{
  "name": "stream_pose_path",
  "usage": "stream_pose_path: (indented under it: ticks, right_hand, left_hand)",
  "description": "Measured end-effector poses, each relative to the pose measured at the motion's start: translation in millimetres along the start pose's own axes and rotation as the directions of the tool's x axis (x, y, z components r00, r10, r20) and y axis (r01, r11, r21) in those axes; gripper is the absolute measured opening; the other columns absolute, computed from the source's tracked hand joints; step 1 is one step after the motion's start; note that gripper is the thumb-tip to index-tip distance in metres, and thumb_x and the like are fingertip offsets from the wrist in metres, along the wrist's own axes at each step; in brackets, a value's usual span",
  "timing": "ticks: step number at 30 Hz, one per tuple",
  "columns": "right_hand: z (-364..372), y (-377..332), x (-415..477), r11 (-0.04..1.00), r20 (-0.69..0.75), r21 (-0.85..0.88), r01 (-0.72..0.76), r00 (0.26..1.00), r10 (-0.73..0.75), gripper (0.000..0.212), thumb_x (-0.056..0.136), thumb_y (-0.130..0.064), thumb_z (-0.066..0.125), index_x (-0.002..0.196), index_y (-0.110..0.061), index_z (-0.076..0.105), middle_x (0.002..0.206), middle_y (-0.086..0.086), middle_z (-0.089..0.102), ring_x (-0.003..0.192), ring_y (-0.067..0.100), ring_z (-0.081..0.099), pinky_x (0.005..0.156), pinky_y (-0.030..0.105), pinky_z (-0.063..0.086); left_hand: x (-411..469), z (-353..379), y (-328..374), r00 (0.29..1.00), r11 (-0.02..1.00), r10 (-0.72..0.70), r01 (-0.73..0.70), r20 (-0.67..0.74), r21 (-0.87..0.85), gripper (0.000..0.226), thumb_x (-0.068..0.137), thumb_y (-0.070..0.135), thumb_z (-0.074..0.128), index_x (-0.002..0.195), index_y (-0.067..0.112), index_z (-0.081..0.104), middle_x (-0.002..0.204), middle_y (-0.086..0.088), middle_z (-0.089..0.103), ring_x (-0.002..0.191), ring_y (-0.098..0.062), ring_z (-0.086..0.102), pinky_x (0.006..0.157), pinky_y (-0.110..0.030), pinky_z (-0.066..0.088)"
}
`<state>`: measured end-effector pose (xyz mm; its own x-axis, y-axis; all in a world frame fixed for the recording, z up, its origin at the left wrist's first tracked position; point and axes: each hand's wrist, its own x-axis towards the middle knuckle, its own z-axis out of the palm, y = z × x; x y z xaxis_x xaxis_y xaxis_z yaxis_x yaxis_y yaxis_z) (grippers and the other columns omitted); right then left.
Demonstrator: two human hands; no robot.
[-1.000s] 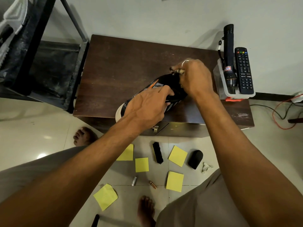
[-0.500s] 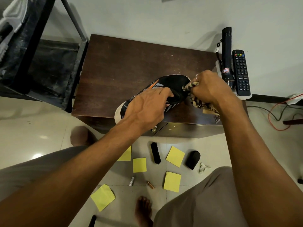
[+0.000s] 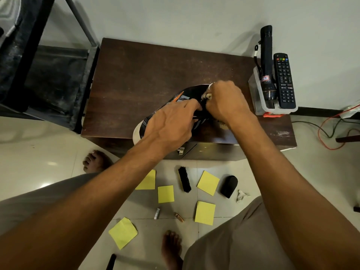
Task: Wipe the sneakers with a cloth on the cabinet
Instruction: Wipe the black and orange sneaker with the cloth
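Head view, torch (image 3: 266, 61), remote (image 3: 284, 80) near sneaker (image 3: 192, 91)

At twelve o'clock I face a plain pale wall (image 3: 194, 16), with a dark skirting strip (image 3: 319, 109) along its foot at three. Against it stands a dark brown wooden cabinet (image 3: 146, 71). At ten o'clock a black, dusty metal rack (image 3: 48, 78) sits just beside the cabinet. Under me the floor (image 3: 39, 137) is glossy pale tile, with soft light glints (image 3: 45, 185) at eight o'clock.
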<state>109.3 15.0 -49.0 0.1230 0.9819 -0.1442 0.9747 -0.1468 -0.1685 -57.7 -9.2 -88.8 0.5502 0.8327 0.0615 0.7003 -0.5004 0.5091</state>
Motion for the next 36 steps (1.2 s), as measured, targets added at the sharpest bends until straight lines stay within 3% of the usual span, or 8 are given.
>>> stream_pose_path:
  ticks: [3, 8, 15, 21, 24, 28, 32, 36]
  right_hand:
    - [-13.4, 8.2, 6.8, 0.988, 0.147, 0.15, -0.047, 0.989, 0.025, 0.019, 0.089, -0.008, 0.055, 0.093, -0.007, 0.073, 0.088, 0.011, 0.069, 0.078, 0.027, 0.066, 0.066, 0.036, 0.056]
    - [-5.5, 11.4, 4.7, 0.977, -0.194, 0.191, -0.09, 0.973, 0.127, 0.02, 0.087, -0.003, 0.055, 0.087, -0.015, 0.072, 0.092, 0.012, 0.072, 0.084, 0.033, 0.069, 0.073, 0.037, 0.056]
    - [-16.3, 11.1, 0.3, 0.971, 0.187, 0.2, -0.13, 0.978, 0.092, 0.016, 0.088, -0.009, 0.054, 0.08, -0.005, 0.067, 0.074, 0.01, 0.063, 0.066, 0.023, 0.058, 0.054, 0.028, 0.04]
    - [-4.2, 19.3, -19.9, 0.925, -0.053, 0.339, -0.172, 0.978, 0.202, 0.023, 0.091, -0.005, 0.056, 0.1, -0.013, 0.075, 0.088, 0.006, 0.07, 0.074, 0.015, 0.063, 0.066, 0.028, 0.053]
    - [-6.7, 16.7, -27.5, 0.926, 0.074, 0.329, -0.187, 0.982, 0.173, 0.015, 0.088, -0.006, 0.057, 0.088, -0.007, 0.072, 0.08, 0.009, 0.069, 0.074, 0.023, 0.066, 0.058, 0.028, 0.05]
    - [-20.5, 35.0, -30.4, 0.802, 0.283, 0.498, -0.328, 0.936, 0.208, 0.012, 0.089, -0.017, 0.065, 0.093, -0.015, 0.076, 0.084, 0.005, 0.077, 0.082, 0.021, 0.072, 0.078, 0.036, 0.057]
    - [-1.2, 30.6, -27.9, 0.846, -0.071, 0.503, -0.177, 0.967, 0.245, 0.021, 0.091, -0.008, 0.057, 0.088, -0.017, 0.076, 0.081, 0.002, 0.073, 0.072, 0.013, 0.066, 0.067, 0.031, 0.056]
    - [2.8, 18.8, -29.6, 0.906, 0.032, 0.407, -0.115, 0.993, 0.112, 0.024, 0.091, -0.009, 0.059, 0.102, -0.018, 0.079, 0.088, -0.002, 0.073, 0.074, 0.004, 0.065, 0.065, 0.019, 0.054]
  left_hand:
    - [0.2, 0.8, -1.0, 1.0, 1.0, -0.006, 0.007, 0.016, -0.001, 0.041, 0.098, 0.017, 0.058, 0.139, 0.021, 0.052, 0.131, -0.007, 0.062, 0.118, -0.026, 0.059, 0.097, -0.042, 0.051]
    - [-0.4, 1.1, -2.0, 1.0, 1.0, -0.01, 0.01, -0.017, -0.014, 0.039, 0.098, 0.018, 0.058, 0.136, 0.021, 0.053, 0.129, -0.005, 0.064, 0.114, -0.026, 0.061, 0.094, -0.045, 0.052]
    - [-0.9, 0.4, 0.5, 1.0, 1.0, 0.015, -0.014, -0.023, 0.018, 0.04, 0.098, 0.018, 0.06, 0.137, 0.022, 0.053, 0.128, -0.005, 0.065, 0.114, -0.026, 0.062, 0.093, -0.045, 0.054]
    - [1.1, 4.1, -2.0, 0.999, 1.0, 0.001, -0.002, -0.047, -0.011, 0.038, 0.098, 0.018, 0.061, 0.136, 0.019, 0.054, 0.126, -0.007, 0.065, 0.112, -0.026, 0.062, 0.092, -0.041, 0.052]
    - [1.2, 5.1, 0.7, 0.999, 1.0, 0.012, -0.012, -0.033, 0.01, 0.041, 0.097, 0.017, 0.063, 0.137, 0.018, 0.054, 0.127, -0.008, 0.064, 0.114, -0.026, 0.061, 0.094, -0.039, 0.05]
    - [1.5, 6.3, -1.4, 0.999, 1.0, 0.006, -0.006, -0.035, 0.002, 0.038, 0.099, 0.018, 0.061, 0.137, 0.019, 0.054, 0.129, -0.005, 0.064, 0.117, -0.022, 0.06, 0.097, -0.033, 0.046]
    - [0.5, 5.0, -0.7, 0.999, 1.0, 0.004, -0.004, -0.051, -0.002, 0.037, 0.1, 0.019, 0.06, 0.136, 0.02, 0.054, 0.128, -0.006, 0.064, 0.116, -0.023, 0.061, 0.095, -0.035, 0.048]
    - [2.4, 4.2, -0.4, 1.0, 1.0, -0.001, 0.001, -0.024, 0.012, 0.038, 0.099, 0.019, 0.061, 0.136, 0.018, 0.054, 0.127, -0.008, 0.064, 0.114, -0.027, 0.061, 0.097, -0.042, 0.051]
